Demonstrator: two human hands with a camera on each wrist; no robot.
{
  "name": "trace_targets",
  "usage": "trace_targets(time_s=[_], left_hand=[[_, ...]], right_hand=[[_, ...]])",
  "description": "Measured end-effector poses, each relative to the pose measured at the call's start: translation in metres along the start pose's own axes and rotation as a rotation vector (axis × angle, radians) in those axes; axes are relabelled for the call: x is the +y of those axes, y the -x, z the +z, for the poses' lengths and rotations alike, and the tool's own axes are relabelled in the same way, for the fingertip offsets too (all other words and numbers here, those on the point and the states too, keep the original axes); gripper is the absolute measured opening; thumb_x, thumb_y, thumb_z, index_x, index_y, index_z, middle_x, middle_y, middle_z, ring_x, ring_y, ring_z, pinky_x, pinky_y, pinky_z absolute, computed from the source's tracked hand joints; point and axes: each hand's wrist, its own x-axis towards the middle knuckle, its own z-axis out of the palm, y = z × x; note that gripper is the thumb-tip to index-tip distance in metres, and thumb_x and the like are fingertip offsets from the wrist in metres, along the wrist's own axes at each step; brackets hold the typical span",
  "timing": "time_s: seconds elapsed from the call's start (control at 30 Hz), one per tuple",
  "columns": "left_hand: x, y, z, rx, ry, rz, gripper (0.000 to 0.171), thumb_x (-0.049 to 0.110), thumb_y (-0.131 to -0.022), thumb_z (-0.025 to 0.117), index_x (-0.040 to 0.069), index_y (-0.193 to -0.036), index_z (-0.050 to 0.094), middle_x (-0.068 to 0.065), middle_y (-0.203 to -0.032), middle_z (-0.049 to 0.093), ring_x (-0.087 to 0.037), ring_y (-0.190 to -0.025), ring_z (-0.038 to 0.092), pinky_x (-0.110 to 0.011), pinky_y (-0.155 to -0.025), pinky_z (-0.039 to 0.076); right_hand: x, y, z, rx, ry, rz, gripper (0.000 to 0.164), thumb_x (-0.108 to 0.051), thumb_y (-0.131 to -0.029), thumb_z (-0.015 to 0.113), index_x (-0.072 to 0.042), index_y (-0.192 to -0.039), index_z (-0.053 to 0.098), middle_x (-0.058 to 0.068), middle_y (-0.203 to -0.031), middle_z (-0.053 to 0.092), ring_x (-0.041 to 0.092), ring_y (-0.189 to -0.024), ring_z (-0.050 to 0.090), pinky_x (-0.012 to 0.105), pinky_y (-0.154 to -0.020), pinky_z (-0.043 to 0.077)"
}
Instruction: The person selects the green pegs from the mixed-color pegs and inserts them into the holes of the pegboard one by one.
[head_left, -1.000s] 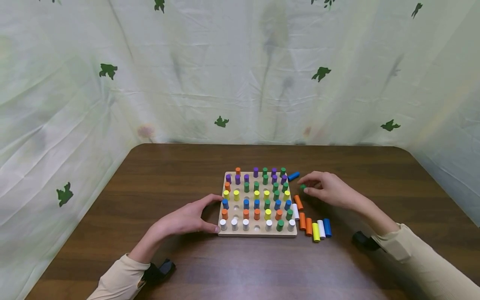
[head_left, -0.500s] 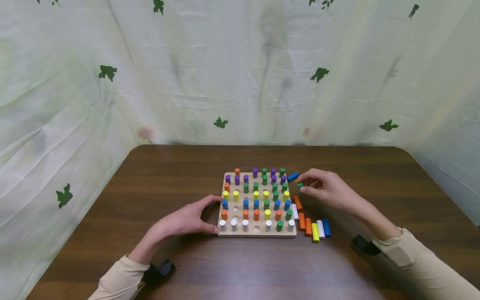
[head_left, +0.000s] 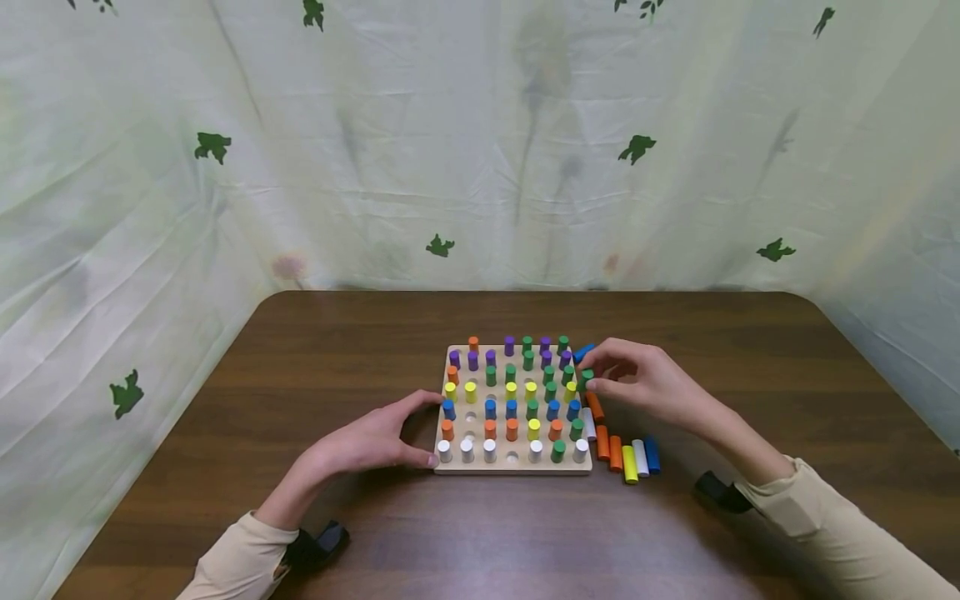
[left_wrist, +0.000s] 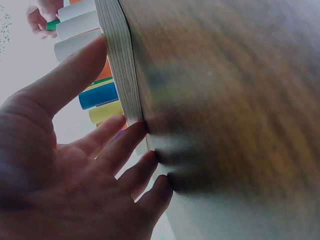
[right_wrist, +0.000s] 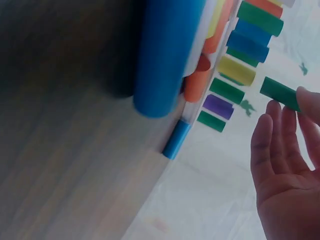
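Observation:
A wooden pegboard [head_left: 480, 469] lies on the table, full of upright white, orange, blue, yellow, green and purple pegs, with several bare holes among them. At its left side is my left hand [head_left: 375, 437]. The thumb touches the near left corner and the index fingertip meets the left edge. In the left wrist view the other fingers stretch out along the board's side [left_wrist: 122, 60], their tips low by the tabletop. My right hand [head_left: 648, 379] pinches a green peg [right_wrist: 280, 93] between thumb and fingertips, just above the board's right edge.
Loose pegs lie right of the board: orange [head_left: 616, 453], yellow [head_left: 630, 464], white [head_left: 641, 457] and blue [head_left: 652, 456]. Another blue peg [head_left: 584, 352] lies by the far right corner. A pale curtain [head_left: 480, 167] hangs behind the wooden table [head_left: 360, 333].
My right hand has moved left toward the board with the green peg, which has tipped more upright. My left hand stays at the board's left side.

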Motion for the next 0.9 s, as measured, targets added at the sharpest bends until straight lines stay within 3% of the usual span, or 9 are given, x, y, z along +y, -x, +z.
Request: trace_targets(time_s=[0.57,0.9], left_hand=[[0.001,0.001,0.001,0.01,-0.011,0.017,0.078,0.036,-0.076,0.084,0.021,-0.142,0.045,-0.01,-0.148,0.041,-0.031,-0.131,0.041,-0.06,-0.105,0.031],[0.0,0.002,0.001,0.013,-0.005,0.016,0.078,0.036,-0.076,0.084,0.022,-0.142,0.045,-0.009,-0.148,0.042,-0.03,-0.13,0.042,-0.059,-0.105,0.031]], right_hand=[[-0.02,-0.008,0.011,-0.024,-0.098,-0.109,0.02,-0.013,-0.092,0.071,-0.019,-0.111,0.068,-0.008,-0.106,0.066,0.013,-0.093,0.063,0.036,-0.083,0.054],[-0.032,-0.013,0.016,-0.063,-0.119,-0.135,0.022,-0.013,-0.091,0.072,-0.016,-0.112,0.068,-0.008,-0.105,0.067,0.013,-0.094,0.063,0.035,-0.084,0.054]])
